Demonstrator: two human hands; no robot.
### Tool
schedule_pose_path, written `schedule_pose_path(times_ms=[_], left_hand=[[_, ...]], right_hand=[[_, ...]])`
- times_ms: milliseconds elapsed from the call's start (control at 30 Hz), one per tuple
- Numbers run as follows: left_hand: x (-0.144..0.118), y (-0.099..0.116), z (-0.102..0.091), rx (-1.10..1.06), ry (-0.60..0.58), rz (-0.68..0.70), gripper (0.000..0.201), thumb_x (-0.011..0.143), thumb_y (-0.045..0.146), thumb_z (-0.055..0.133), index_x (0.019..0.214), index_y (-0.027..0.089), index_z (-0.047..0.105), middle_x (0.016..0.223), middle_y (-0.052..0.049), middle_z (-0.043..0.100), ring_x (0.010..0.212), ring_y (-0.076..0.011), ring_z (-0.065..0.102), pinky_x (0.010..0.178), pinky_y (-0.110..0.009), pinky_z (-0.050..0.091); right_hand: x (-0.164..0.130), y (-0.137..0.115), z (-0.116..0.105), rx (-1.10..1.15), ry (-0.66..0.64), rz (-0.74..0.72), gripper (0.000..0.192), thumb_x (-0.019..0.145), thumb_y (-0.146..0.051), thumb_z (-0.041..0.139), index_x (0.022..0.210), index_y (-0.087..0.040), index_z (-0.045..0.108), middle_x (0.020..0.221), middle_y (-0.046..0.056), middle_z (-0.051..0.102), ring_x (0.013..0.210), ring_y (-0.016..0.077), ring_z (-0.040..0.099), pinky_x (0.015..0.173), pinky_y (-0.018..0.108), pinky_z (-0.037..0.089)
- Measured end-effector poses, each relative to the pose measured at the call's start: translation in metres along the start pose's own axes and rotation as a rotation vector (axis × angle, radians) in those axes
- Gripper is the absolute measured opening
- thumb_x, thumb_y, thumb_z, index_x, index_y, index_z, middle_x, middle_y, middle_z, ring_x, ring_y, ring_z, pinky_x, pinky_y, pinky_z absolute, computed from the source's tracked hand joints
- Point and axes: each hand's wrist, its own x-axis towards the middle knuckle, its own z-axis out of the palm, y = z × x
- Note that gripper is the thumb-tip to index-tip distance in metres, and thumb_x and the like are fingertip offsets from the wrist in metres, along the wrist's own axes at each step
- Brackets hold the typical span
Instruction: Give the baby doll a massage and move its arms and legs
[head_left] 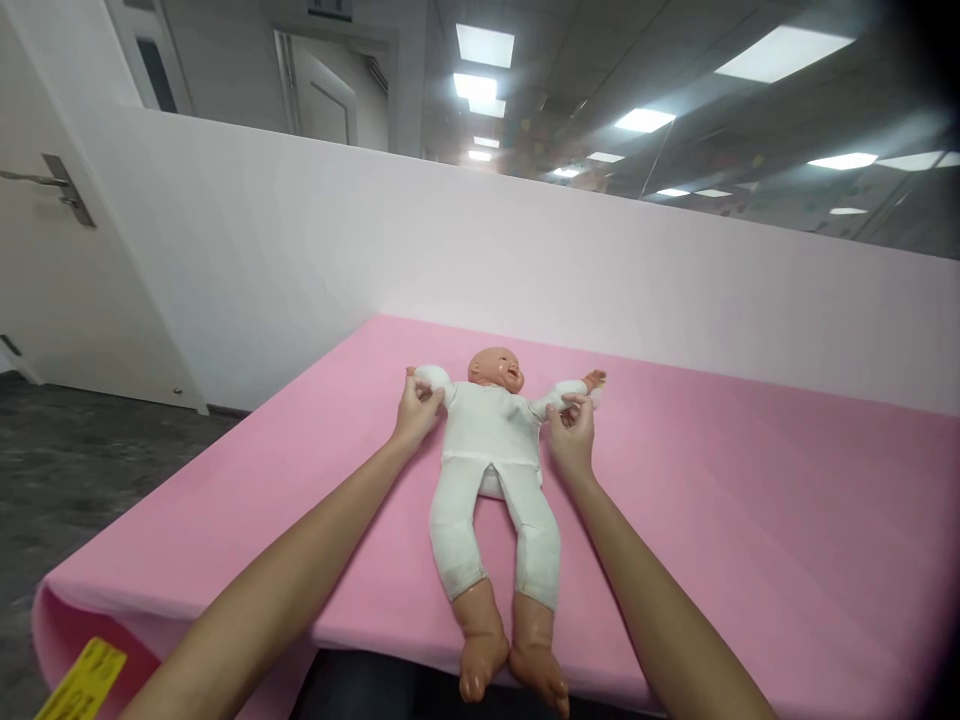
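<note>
A baby doll [491, 450] in a white one-piece suit lies on its back on the pink mat [750, 520], head away from me and bare feet hanging over the near edge. My left hand [416, 408] grips the doll's sleeve on the left side. My right hand [571, 432] pinches the white sleeve of the doll's other arm, near its small hand. Both doll arms are spread out sideways.
A white partition wall [525, 260] stands behind the mat. To the left is a door with a metal handle [56, 185] and dark floor [75, 470]. A yellow label [82, 682] sticks to the mat's front left corner.
</note>
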Motion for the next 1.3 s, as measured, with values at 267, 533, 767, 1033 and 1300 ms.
schedule_pose_path(times_ms=[267,533,767,1033,1300], left_hand=[[0.007,0.004,0.002,-0.57,-0.035,-0.171,0.038,0.075,0.025,0.087,0.101,0.019,0.059,0.099,-0.004,0.068,0.095,-0.0169,0.068,0.093,-0.032,0.054],[0.0,0.005,0.005,-0.403,-0.164,-0.226,0.03,0.085,0.024,0.075,0.112,0.019,0.063,0.126,-0.009,0.069,0.112,-0.0201,0.067,0.102,-0.034,0.054],[-0.001,0.008,0.008,-0.196,-0.081,-0.064,0.036,0.086,0.042,0.073,0.109,0.018,0.06,0.117,-0.011,0.069,0.105,-0.0225,0.068,0.09,-0.034,0.057],[-0.009,0.016,0.004,0.378,-0.135,0.265,0.03,0.098,0.033,0.052,0.12,0.019,0.068,0.101,-0.005,0.068,0.093,-0.0205,0.06,0.083,-0.03,0.048],[-0.011,0.01,0.007,0.591,-0.264,0.402,0.059,0.084,0.005,0.047,0.133,0.026,0.071,0.112,-0.008,0.051,0.114,-0.0216,0.053,0.11,-0.038,0.045]], right_hand=[[0.008,0.0,0.003,0.513,0.127,0.225,0.058,0.069,-0.036,0.09,0.113,-0.025,0.053,0.107,0.002,0.071,0.099,0.0175,0.07,0.094,0.035,0.055],[0.011,0.001,0.004,0.543,-0.054,0.33,0.044,0.071,-0.038,0.086,0.108,-0.028,0.065,0.104,0.0,0.069,0.096,0.0161,0.068,0.088,0.031,0.058],[0.008,-0.002,0.003,0.415,-0.074,0.343,0.041,0.079,-0.043,0.075,0.115,-0.032,0.059,0.112,0.0,0.069,0.09,0.0152,0.067,0.071,0.026,0.055],[-0.006,-0.019,0.011,0.186,-0.329,0.046,0.027,0.078,-0.025,0.071,0.105,-0.024,0.069,0.111,0.004,0.072,0.103,0.0228,0.066,0.085,0.035,0.053],[-0.014,-0.036,0.004,-0.136,-0.5,-0.237,0.032,0.082,-0.021,0.065,0.112,-0.027,0.073,0.12,0.006,0.072,0.121,0.0281,0.059,0.096,0.043,0.051]])
